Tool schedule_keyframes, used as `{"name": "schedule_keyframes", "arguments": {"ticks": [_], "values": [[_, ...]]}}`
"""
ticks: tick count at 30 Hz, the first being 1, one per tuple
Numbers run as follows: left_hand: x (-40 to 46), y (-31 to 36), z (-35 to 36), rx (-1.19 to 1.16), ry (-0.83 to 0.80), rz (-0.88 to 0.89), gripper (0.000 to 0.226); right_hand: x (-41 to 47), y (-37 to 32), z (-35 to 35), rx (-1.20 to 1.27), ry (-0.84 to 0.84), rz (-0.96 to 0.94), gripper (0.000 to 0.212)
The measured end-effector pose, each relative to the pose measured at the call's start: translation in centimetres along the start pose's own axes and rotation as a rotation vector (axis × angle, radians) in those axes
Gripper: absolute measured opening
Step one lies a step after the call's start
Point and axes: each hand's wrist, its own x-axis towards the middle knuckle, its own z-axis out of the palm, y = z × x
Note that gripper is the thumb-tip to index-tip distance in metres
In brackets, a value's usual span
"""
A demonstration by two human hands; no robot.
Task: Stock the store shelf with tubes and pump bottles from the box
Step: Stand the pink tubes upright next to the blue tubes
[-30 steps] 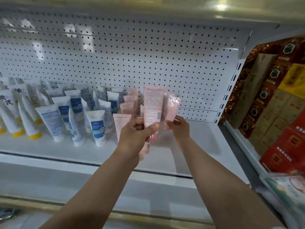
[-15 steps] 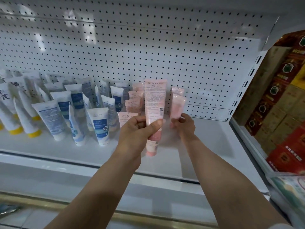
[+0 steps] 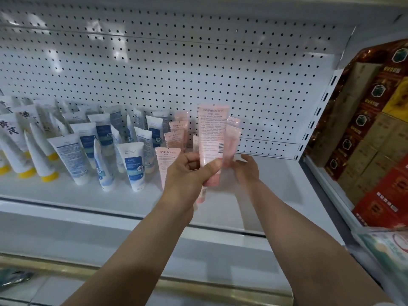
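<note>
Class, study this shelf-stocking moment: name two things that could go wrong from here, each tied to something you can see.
1. The left hand grips the tall pink plastic tube low on its body, beside the standing pink tubes; lowering it could topple them.
2. The right hand holds a smaller pink tube close behind the tall one; the two might collide or slip.

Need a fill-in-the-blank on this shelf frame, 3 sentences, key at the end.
1. The left hand grips an upright pink plastic tube printed with the brand name ____.
2. The white tubes at the far left of the white metal shelf stand on ____ caps.
3. The right hand touches a second pink tube, on the ____ side of the gripped one.

Missing words: SYRINX; yellow; right
</note>
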Motion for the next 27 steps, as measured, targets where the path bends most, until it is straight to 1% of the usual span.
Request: {"name": "schedule_keyframes", "arguments": {"ticks": [3, 4, 7, 8, 9, 12, 16, 19, 22, 27], "values": [[-1.5, -0.4, 1.8, 0.003, -0.039, -0.003, 0.039, -1.8, -0.5, -1.4, 0.042, -0.002, 0.029, 0.078], [-1.9, -0.8, 2.4, 0.003, -0.05, -0.009, 0.038, -2.6, -0.4, -2.0, 0.089, -0.026, 0.035, 0.074], [-3.2, -2.3, 4.0, 0.031, -0.056, -0.039, 0.032, -5.4, 0.3, -4.1, 0.265, -0.126, -0.059, 0.035], [-3.5, -2.9, 4.4, 0.046, -0.057, -0.047, 0.031, -6.7, 0.2, -4.8, 0.305, -0.16, -0.089, 0.028], [-3.6, -3.5, 4.8, 0.063, -0.055, -0.053, 0.031, -7.9, 0.1, -5.6, 0.338, -0.189, -0.109, 0.026], [-3.6, -4.9, 5.7, 0.108, -0.045, -0.056, 0.027, -10.2, 0.2, -7.4, 0.398, -0.284, -0.09, 0.031], [-2.9, -6.5, 6.5, 0.132, -0.035, -0.06, 0.029, -11.7, 1.4, -9.0, 0.389, -0.294, -0.022, 0.046], [-2.0, -7.7, 6.5, 0.198, -0.019, -0.068, 0.033, -12.5, 2.0, -9.9, 0.325, -0.307, -0.074, 0.039], [-1.1, -8.8, 6.5, 0.227, -0.047, -0.086, 0.036, -12.9, 1.9, -10.0, 0.331, -0.312, -0.1, 0.031], [0.2, -10.3, 5.8, 0.231, -0.088, -0.085, 0.029, -11.9, 2.0, -9.3, 0.321, -0.285, -0.086, 0.027]]}}
